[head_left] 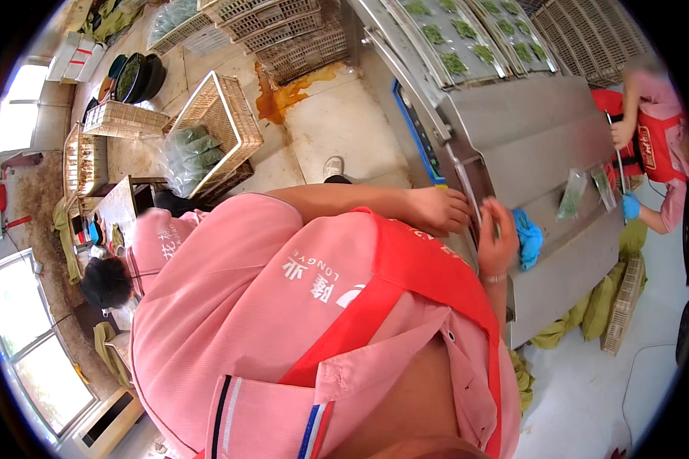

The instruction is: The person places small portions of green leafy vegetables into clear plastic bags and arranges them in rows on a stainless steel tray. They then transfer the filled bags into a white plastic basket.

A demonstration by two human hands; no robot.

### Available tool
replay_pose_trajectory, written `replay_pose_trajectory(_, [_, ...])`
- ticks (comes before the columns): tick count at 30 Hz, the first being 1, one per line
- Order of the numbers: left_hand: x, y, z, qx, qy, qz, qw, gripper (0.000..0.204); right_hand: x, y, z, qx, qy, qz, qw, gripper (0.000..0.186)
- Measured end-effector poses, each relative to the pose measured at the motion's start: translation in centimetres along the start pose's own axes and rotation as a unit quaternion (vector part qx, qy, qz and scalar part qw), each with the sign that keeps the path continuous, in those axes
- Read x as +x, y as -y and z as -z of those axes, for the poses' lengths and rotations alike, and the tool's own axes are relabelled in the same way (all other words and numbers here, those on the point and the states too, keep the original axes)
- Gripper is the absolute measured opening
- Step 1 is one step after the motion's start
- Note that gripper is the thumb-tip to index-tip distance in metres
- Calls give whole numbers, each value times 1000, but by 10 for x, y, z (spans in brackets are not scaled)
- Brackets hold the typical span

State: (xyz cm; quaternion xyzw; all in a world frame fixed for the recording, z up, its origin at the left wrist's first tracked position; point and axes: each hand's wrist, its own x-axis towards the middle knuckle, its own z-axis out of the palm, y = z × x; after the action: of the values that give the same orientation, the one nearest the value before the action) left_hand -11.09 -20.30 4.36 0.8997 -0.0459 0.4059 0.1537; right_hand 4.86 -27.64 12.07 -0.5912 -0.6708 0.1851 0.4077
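Observation:
My left hand (440, 210) reaches across my body to the edge of a grey metal machine (543, 153). Its fingers are bent and close together beside a thin metal bar (463, 180); what they hold, if anything, is hidden. Close by, my right hand (497, 241) is raised with loosely curved fingers apart, and nothing shows in it. A crumpled blue glove or cloth (527, 239) lies on the metal top just right of that hand. Farther right lie clear bags (572, 193) with green contents.
Trays (455, 34) with green bunches fill the machine's far end. A co-worker's blue-gloved hand (631, 205) is at the right edge. A tan crate (233, 115) with bagged greens stands on the floor, near stacked crates (275, 38) and an orange-brown stain (272, 99). Another person (157, 249) is at left.

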Motion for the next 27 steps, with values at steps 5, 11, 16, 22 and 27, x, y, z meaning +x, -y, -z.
replay_pose_trajectory(5, [-138, 27, 110, -61, 176, 344, 920, 19, 87, 11, -121, 113, 93, -14, 989, 18])
replay_pose_trajectory(11, [-224, 54, 252, 20, 93, 619, 780, 24, 179, 5, -200, 80, 124, -34, 989, 20])
replay_pose_trajectory(16, [-251, 101, 300, 37, 71, 657, 750, 21, 265, -46, -209, -84, 85, -99, 988, 25])
replay_pose_trajectory(22, [-220, 172, 301, 32, 77, 603, 794, 21, 350, -150, -173, -311, 45, -222, 923, 35])
replay_pose_trajectory(27, [-196, 237, 311, -1, 109, 529, 842, 19, 398, -225, -146, -434, 135, -288, 843, 33])
